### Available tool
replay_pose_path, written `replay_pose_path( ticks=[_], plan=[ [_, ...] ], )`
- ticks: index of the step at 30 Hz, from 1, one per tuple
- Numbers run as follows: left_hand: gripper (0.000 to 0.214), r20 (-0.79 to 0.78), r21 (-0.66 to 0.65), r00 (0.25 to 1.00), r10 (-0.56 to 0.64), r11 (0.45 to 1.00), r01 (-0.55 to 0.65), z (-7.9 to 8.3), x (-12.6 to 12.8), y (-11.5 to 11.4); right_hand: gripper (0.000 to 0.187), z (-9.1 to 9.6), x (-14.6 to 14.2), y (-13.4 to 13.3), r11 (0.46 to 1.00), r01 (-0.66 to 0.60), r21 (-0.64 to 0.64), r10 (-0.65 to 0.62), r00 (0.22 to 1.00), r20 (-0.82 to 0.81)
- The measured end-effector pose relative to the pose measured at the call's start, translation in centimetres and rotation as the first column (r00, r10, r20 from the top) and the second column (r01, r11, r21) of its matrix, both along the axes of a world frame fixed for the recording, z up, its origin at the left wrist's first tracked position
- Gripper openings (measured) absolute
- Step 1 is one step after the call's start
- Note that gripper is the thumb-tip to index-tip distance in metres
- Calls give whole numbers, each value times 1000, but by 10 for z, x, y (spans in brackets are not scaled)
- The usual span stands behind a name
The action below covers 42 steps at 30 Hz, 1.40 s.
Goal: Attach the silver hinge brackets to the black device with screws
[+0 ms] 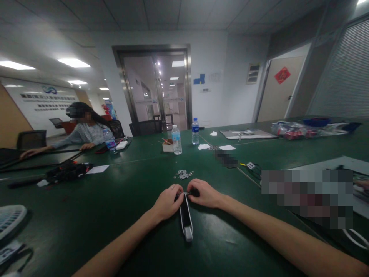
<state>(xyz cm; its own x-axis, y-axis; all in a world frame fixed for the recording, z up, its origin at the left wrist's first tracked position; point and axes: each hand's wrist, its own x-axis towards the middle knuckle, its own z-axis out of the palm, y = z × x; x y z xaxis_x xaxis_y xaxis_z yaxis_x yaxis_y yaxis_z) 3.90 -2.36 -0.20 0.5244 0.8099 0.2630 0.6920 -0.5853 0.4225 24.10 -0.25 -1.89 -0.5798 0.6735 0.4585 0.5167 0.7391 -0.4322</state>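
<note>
A long, narrow device [186, 217] with a black middle, pale edges and a light-coloured near end lies on the green table, pointing toward me; its exact kind I cannot tell. My left hand [168, 202] is closed at its far end, fingers curled and a ring on one of them. From the other side, my right hand [204, 193] pinches a small dark, rounded object [195, 192] against that same end. The fingers hide most of where the two parts meet. Just beyond my hands lies a little heap of small grey metal pieces [183, 174], with several washer-like rings around it.
Two water bottles [177, 140] and a small open box [167, 146] stand farther back on the table [138, 227]. White papers [227, 147] and plastic-bagged items [294, 130] lie to the right. Dark gear [67, 172] and a seated person [86, 127] are at the left.
</note>
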Motion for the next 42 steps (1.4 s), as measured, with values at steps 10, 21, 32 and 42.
replay_pose_path(
  ticks=[10, 21, 32, 42],
  plan=[
    [22, 3, -1, 1000, -10, 1000, 10, 2, 0, -1, 11, 0, 1, 0, 1000, -8, 12, 8, 1000, -11],
    [24, -6, -34, 1000, 5, 999, -6, 3, 0, -2, 15, 2, 0, 0, 1000, -24, 13, 24, 1000, 4],
    [22, -16, 9, 1000, 1, 1000, -1, 2, 1, -1, 10, -1, 0, 2, 999, -31, 38, 31, 1000, -5],
    [22, -8, -16, 1000, 4, 1000, -4, 2, 1, -1, 10, 4, 0, -2, 999, -23, 28, 23, 1000, 7]
  ],
)
